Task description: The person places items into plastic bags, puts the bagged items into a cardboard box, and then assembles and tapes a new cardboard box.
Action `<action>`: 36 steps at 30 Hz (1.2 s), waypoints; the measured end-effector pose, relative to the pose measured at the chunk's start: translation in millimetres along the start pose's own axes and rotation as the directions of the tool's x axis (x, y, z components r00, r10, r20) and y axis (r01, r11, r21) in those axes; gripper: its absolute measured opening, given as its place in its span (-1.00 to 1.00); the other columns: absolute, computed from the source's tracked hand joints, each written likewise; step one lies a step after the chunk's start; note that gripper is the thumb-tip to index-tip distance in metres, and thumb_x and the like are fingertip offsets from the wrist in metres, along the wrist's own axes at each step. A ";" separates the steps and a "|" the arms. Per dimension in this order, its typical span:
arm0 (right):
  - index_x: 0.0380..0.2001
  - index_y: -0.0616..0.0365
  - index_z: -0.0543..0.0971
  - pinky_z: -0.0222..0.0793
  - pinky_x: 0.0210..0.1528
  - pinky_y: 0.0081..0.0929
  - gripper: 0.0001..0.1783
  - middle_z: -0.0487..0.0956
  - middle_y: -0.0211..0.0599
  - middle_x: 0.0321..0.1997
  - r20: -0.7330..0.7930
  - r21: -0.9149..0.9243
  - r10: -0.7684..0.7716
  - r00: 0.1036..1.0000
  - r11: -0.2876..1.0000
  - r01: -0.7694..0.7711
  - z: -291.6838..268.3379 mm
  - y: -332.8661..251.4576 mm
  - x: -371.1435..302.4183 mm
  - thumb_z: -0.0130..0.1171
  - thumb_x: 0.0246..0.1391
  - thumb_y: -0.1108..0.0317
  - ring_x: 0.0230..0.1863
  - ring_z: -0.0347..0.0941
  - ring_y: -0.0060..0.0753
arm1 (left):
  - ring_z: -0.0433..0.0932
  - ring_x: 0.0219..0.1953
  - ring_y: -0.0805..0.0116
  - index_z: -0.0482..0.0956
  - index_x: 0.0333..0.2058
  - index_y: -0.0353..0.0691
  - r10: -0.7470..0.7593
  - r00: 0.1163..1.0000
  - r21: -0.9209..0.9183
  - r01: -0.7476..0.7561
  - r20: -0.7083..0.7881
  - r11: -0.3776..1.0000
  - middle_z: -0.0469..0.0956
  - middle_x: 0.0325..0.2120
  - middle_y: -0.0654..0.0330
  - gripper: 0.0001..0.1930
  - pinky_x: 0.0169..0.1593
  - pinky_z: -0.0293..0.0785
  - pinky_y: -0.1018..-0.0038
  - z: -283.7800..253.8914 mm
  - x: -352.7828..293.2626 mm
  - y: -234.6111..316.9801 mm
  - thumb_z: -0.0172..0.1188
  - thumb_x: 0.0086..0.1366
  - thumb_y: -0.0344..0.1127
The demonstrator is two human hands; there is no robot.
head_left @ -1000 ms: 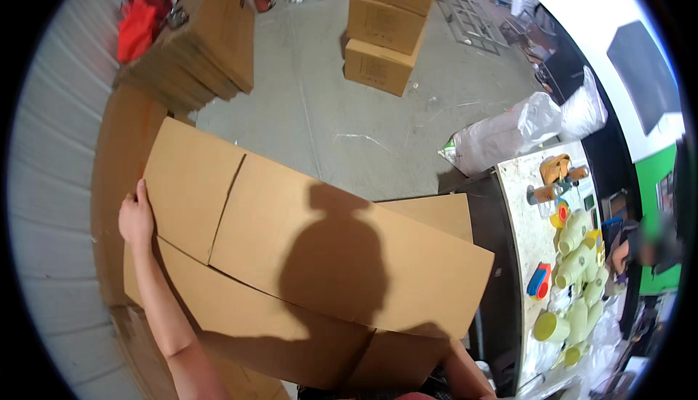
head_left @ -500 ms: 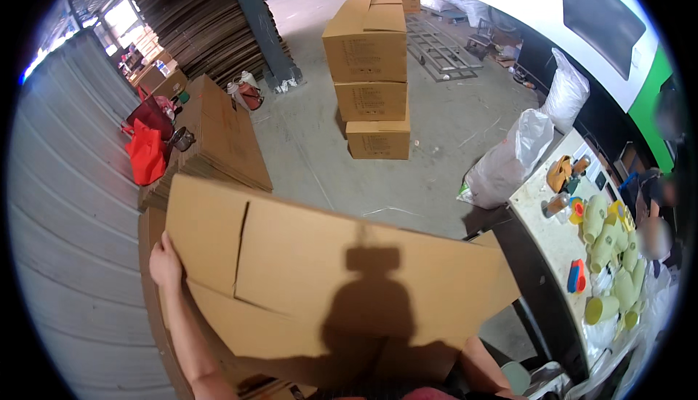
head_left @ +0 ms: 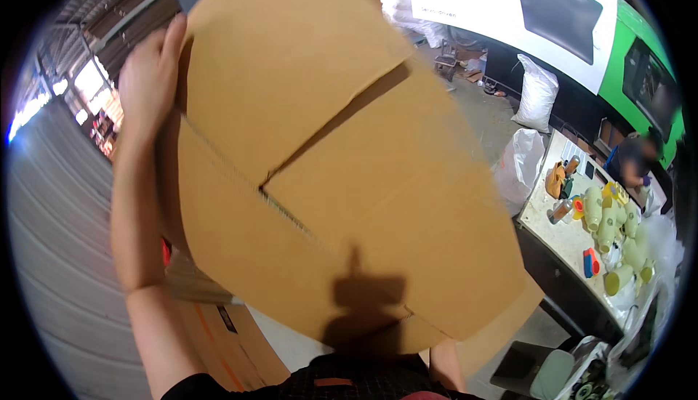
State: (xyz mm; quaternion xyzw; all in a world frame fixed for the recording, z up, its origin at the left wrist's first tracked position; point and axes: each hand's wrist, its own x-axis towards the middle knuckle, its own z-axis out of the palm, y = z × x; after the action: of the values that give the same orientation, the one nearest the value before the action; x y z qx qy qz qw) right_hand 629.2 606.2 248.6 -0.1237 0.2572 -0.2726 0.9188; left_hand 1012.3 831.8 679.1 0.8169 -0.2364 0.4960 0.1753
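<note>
A large flattened cardboard box [head_left: 363, 225] with slots cut between its flaps is held up tilted across the middle of the view. My left hand [head_left: 150, 73] grips its upper left edge, thumb on the near face and the other fingers mostly out of sight. At the lower edge, my right forearm [head_left: 445, 365] goes under the cardboard, which hides the right hand and its fingers. A dark shadow falls on the lower part of the board.
On the right, a worktable [head_left: 542, 211] holds pale green bottle-shaped parts [head_left: 607, 218] and small tools. White sacks [head_left: 536, 95] stand beyond it, and a person [head_left: 636, 160] sits at its far side. More flat cardboard [head_left: 225, 349] lies low on the left, beside a corrugated wall [head_left: 58, 240].
My left hand has risen, lifting and tilting the cardboard box up its left side. The board now covers the stacked cartons that showed ahead. The view has turned somewhat.
</note>
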 end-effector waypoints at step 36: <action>-0.13 0.08 0.53 0.42 -0.30 -0.55 -0.76 0.60 -0.47 -0.29 -0.592 -0.469 -0.521 0.615 0.843 0.263 112.7 197.5 385.5 0.14 0.27 0.18 -0.32 0.47 -0.65 | 0.49 0.01 -0.06 0.46 0.00 -0.13 0.704 0.668 -0.235 -0.744 -0.242 0.625 0.50 -0.03 0.08 -0.52 0.00 0.44 0.02 667.6 63.9 79.2 0.21 0.25 0.07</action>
State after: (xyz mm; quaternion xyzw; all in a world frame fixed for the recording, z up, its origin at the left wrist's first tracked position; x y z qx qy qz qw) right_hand 1053.7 560.4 114.1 -0.2199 0.5938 -0.4476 0.6315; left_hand 1479.0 405.0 442.2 0.5802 -0.6092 0.5306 0.1031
